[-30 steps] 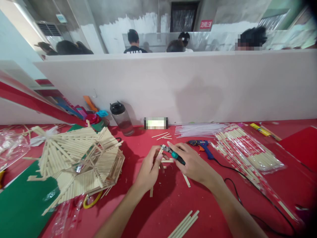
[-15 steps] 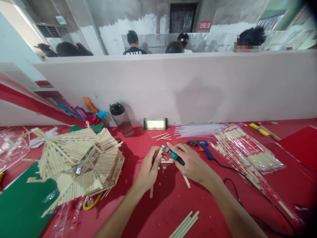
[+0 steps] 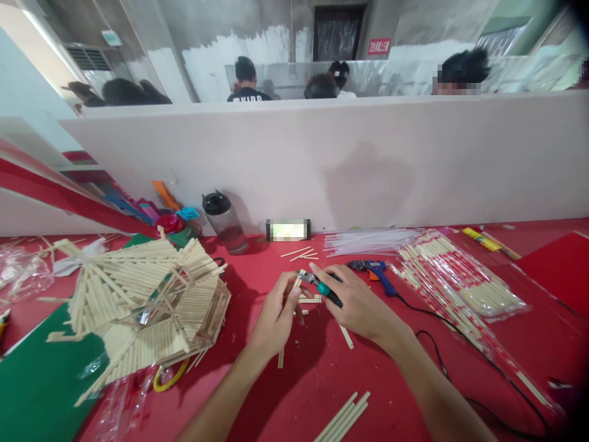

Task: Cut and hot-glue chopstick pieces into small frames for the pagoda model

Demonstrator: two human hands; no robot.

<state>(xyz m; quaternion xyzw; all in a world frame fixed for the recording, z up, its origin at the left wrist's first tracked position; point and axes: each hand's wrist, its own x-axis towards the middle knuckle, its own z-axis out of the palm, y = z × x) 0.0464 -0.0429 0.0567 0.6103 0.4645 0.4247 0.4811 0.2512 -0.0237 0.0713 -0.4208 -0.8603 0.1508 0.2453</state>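
My left hand (image 3: 280, 305) is closed on a thin wooden stick (image 3: 297, 283), its end pointing up between thumb and fingers. In my right hand (image 3: 352, 301) is a pair of pliers (image 3: 323, 287) with green and black handles, the metal jaws at the tip of the stick. Whether the jaws are closed on the wood I cannot tell. Short stick pieces (image 3: 311, 299) lie on the table behind and beneath my hands. A cut stick (image 3: 346, 337) rests below my right hand. Several longer sticks (image 3: 343, 418) lie together near the front edge.
At left stands a model built of sticks (image 3: 151, 301), over a green sheet (image 3: 41, 380). A dark bottle (image 3: 226, 224) is against the white partition (image 3: 257, 166). To the right are a blue glue gun (image 3: 380, 273) with its cable, clear glue sticks (image 3: 363, 241) and bagged chopsticks (image 3: 469, 276).
My hands, the pliers and the stick keep almost the same position. The whole view has shifted very slightly.
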